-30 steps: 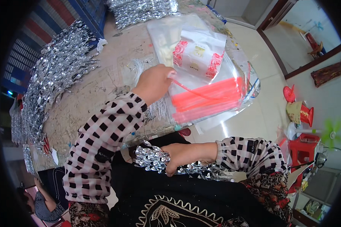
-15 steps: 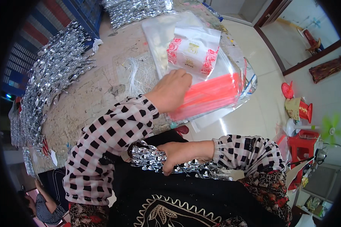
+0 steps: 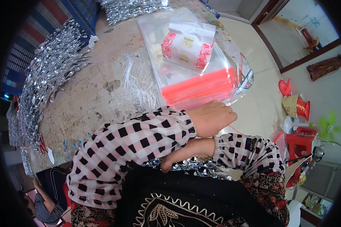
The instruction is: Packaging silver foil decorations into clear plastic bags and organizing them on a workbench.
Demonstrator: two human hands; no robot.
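My left hand [image 3: 213, 118] reaches across to the right, just above my right wrist. Its fingers are closed, and a thin pink strip [image 3: 236, 130] trails from them. Below it my right hand [image 3: 183, 153] is wrapped round a bundle of silver strands [image 3: 201, 166] held against my lap; the left sleeve hides part of that hand and the bundle's left end. Just beyond my left hand, a stack of pink-red strips [image 3: 199, 89] lies on clear plastic bags [image 3: 149, 30] on the worktable [image 3: 91, 90]. A white paper packet with red roses [image 3: 187, 45] rests on the bags.
Loose white strings [image 3: 136, 85] lie beside the bags. Heaps of silver strands [image 3: 53, 56] cover the table's left side, near a blue crate [image 3: 79, 17]. A red stool [image 3: 301, 140] and a green fan [image 3: 329, 126] stand at right. Another person [image 3: 45, 204] is at lower left.
My left hand has moved right and toward me, away from the pink-red stack, with a thin pink strip now showing at its fingers. The right hand stays on the silver bundle.
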